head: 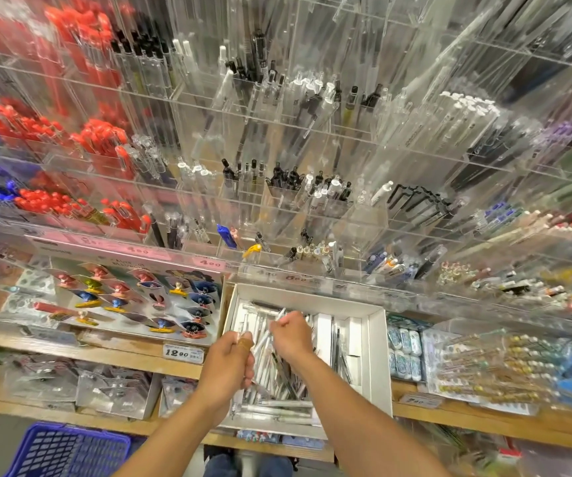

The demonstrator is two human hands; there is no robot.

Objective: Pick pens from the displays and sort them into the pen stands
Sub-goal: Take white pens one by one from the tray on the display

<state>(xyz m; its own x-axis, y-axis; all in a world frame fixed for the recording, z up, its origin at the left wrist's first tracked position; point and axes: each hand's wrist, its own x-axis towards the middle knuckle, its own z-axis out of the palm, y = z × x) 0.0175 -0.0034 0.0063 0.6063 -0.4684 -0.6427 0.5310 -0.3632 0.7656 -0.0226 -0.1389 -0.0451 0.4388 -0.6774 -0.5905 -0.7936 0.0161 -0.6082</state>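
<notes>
Left hand [227,368]: grip curled round a bundle of white pens [263,352]; a tan plaster on one finger
Right hand [291,333]: fingers pinching the upper end of a pen in that bundle
White box [377,356]: on the wooden shelf [105,356], under both hands; loose pens inside
Pen stands [277,149]: clear acrylic tiers above the box; red, black, white pens upright
Blue basket [68,449]: lower left

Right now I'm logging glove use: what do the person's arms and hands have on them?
No gloves and no sleeves in view: both forearms are bare to the frame edge. The left hand has a tan plaster wrapped round one finger. The right hand wears nothing.
</notes>
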